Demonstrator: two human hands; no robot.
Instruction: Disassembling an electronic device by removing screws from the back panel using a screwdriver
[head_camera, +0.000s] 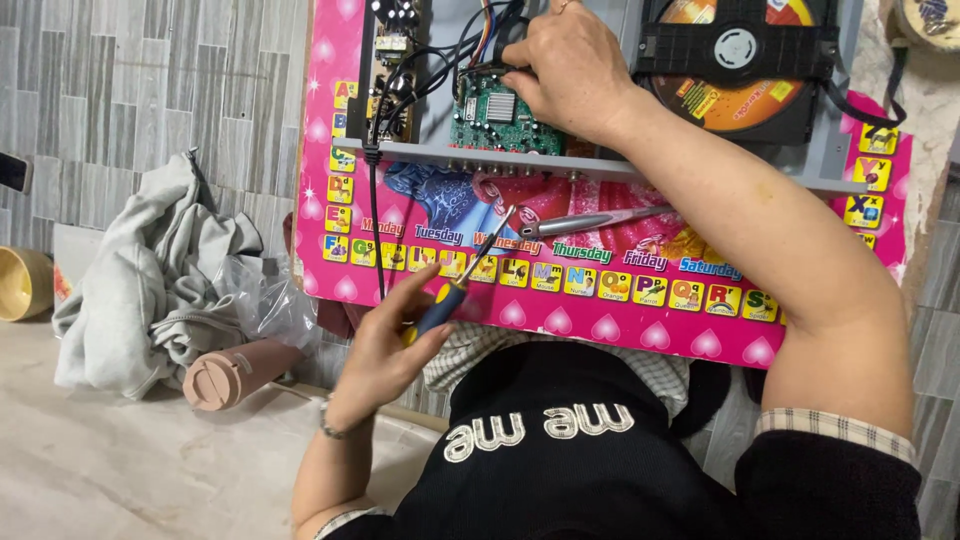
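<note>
We see the left hand (385, 350) w/ fingers wrapped around a blue-yellow screwdriver (462, 282), tip angled up toward the open player chassis (640, 165), likely kept ready near the work. The right hand (565, 70) reaches in over the green circuit board (492, 112), fingertips together, pinching at black wires (440, 50); exactly what's gripped we can't tell. 1 grey soldering iron (590, 220) lies on the pink alphabet board (620, 325), parked w/in reach. The disc tray (735, 60) sits at the right of the chassis.

pink alphabet chart (620, 330) with yellow letter squares under the opened player, orange disc label (735, 100) top right
</note>
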